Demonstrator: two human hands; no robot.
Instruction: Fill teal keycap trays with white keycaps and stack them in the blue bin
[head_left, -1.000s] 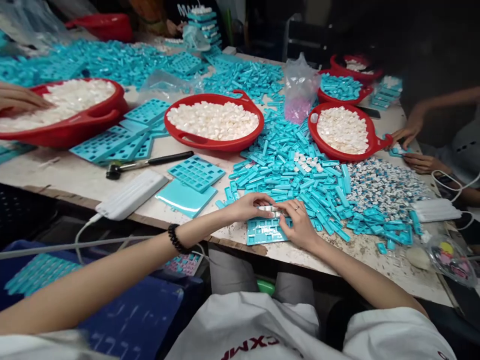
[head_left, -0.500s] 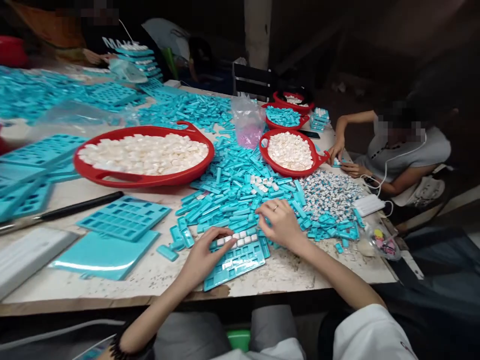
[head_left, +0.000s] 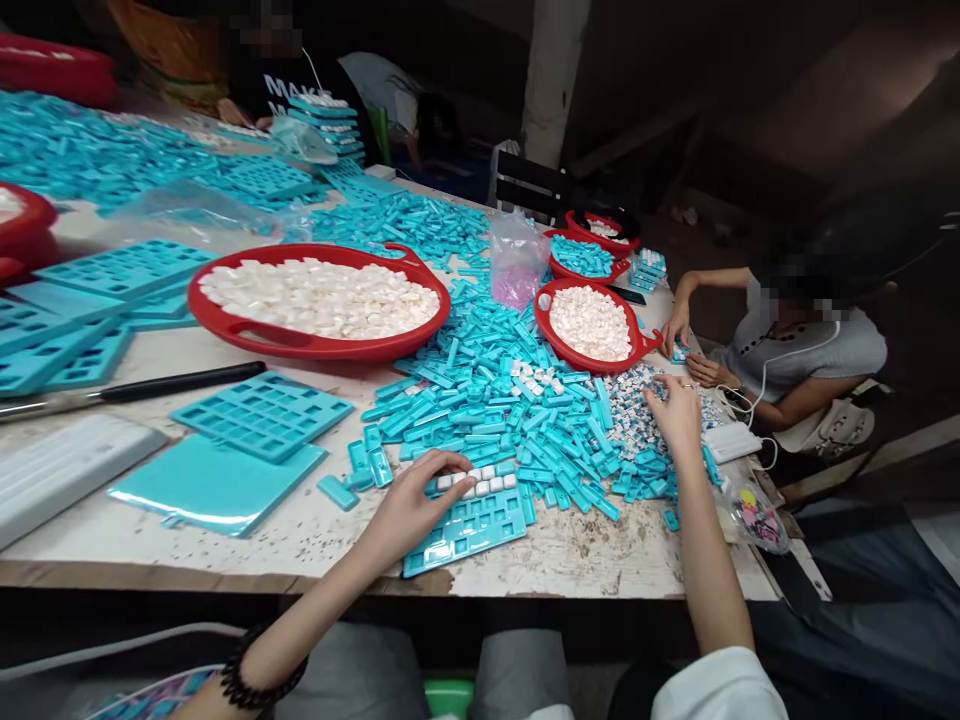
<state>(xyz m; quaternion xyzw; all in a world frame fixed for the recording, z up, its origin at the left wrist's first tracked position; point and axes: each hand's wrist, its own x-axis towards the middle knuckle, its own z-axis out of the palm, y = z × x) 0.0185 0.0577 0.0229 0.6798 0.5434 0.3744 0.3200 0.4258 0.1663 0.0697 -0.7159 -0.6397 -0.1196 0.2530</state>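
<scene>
My left hand (head_left: 424,500) grips the left side of a blue plastic tray (head_left: 469,532) with square openings, near the table's front edge. White keycap-like pieces (head_left: 491,481) sit in rows along the tray's far side, beside my left thumb and fingers. My right hand (head_left: 677,415) reaches over a pile of small white-and-blue pieces (head_left: 634,410) at the right. Its thumb and fingers are apart, and nothing shows between them. Loose blue plastic strips (head_left: 480,420) spread behind the tray, with a few white pieces (head_left: 536,378) lying on them.
Red baskets of white pieces (head_left: 319,345) (head_left: 592,365) stand behind the strips. More blue trays (head_left: 262,412), a black-handled brush (head_left: 180,382) and a white bar-shaped object (head_left: 75,470) lie at left. At right, a co-worker's hands (head_left: 694,350) handle a small item near a white power bank (head_left: 731,442).
My right hand has moved right, from beside the tray to the pile of small pieces. My left hand stays at the tray. The view has shifted slightly.
</scene>
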